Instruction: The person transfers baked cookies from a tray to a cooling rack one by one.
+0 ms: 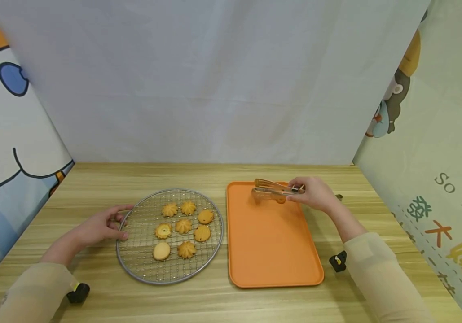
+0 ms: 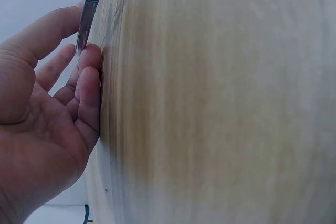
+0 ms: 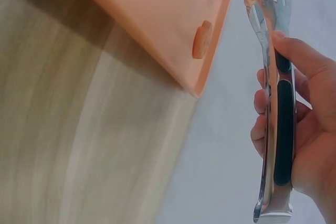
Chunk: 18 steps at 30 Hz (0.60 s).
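My left hand (image 1: 99,226) is at the left rim of a round wire cooling rack (image 1: 170,282), thumb and index finger over the rim and other fingers curled against its outer side. In the left wrist view the metal rim (image 2: 90,11) runs between thumb and fingers. Several cookies (image 1: 183,225), some star-shaped and some round, lie on the rack. My right hand (image 1: 314,193) grips metal tongs (image 1: 275,190) with dark handle pads, held above the far end of an orange tray (image 1: 271,251). One cookie (image 3: 202,40) lies in the tray's far right corner, partly hidden by the tongs in the head view.
The rack and tray stand side by side on a wood-grain table (image 1: 105,296), a narrow gap between them. A white cloth backdrop (image 1: 214,89) rises behind the table's far edge. Printed panels (image 1: 429,188) flank both sides.
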### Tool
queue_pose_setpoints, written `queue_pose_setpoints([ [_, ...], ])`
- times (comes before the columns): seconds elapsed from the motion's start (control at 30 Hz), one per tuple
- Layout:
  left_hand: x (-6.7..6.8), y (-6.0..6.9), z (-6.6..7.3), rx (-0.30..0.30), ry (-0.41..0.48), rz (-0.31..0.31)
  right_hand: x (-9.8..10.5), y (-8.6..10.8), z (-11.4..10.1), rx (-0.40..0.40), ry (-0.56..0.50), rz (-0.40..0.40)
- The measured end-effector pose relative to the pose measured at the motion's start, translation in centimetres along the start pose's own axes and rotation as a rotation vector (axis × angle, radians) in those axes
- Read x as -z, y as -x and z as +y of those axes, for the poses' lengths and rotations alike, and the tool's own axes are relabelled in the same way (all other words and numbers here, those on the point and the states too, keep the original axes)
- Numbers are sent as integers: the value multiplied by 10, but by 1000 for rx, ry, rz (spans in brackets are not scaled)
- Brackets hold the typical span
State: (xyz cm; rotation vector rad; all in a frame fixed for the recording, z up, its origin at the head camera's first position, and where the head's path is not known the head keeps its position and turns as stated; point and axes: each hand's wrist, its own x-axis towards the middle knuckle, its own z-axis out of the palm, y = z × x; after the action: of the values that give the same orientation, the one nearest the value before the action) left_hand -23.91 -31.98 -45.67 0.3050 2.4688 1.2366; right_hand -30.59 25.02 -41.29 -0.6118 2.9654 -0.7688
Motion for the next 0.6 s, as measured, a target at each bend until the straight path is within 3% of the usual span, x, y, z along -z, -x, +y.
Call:
queue_pose_setpoints([
  [0.6, 0, 0, 0, 5, 27, -9, 17, -5, -27, 61, -13, 36],
])
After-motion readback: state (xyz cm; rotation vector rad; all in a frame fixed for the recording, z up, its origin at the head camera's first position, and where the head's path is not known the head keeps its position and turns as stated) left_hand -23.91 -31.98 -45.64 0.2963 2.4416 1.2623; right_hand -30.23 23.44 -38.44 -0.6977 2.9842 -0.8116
